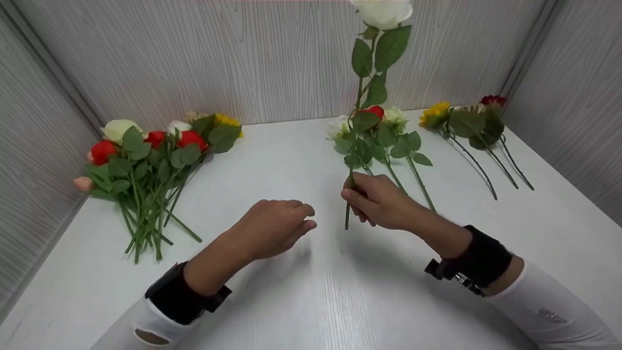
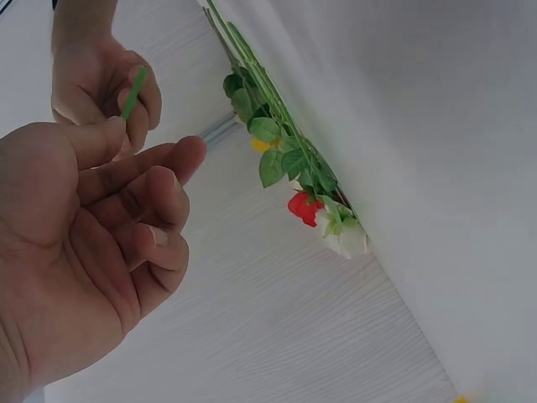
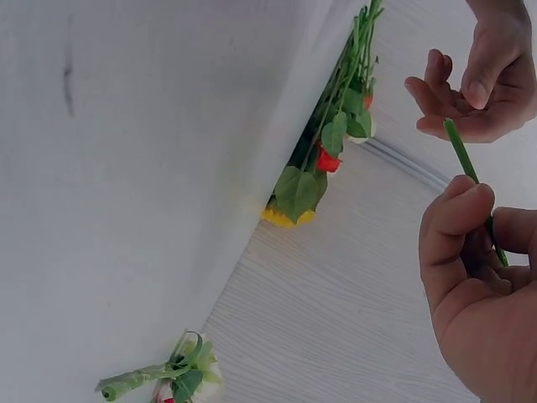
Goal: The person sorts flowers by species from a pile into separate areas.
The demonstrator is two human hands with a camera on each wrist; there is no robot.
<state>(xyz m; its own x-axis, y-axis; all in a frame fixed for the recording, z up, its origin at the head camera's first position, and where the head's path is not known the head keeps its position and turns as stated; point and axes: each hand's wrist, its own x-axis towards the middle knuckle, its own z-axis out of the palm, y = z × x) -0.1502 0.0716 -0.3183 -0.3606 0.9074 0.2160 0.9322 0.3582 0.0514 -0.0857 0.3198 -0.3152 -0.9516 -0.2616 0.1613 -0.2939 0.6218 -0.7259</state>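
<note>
My right hand (image 1: 379, 199) pinches the green stem of a white rose (image 1: 384, 12) between thumb and fingers, low on the stem. The rose stands upright, its bloom cut by the top of the head view and its green leaves (image 1: 392, 47) below the bloom. In the right wrist view the stem's cut end (image 3: 457, 138) sticks out past the fingers. To the left of it my left hand (image 1: 274, 227) hovers over the table with nothing in it, fingers loosely bent, thumb apart from the fingertips. The left wrist view shows its palm (image 2: 75, 269) bare.
On the white table (image 1: 272, 170), a bunch of red, white and yellow flowers (image 1: 155, 160) lies at the left, stems toward me. Behind the right hand lie several white and red flowers (image 1: 394, 119). A sunflower (image 1: 436, 114) and darker flowers lie far right. Pale wood-grain panels (image 1: 194, 53) enclose the table.
</note>
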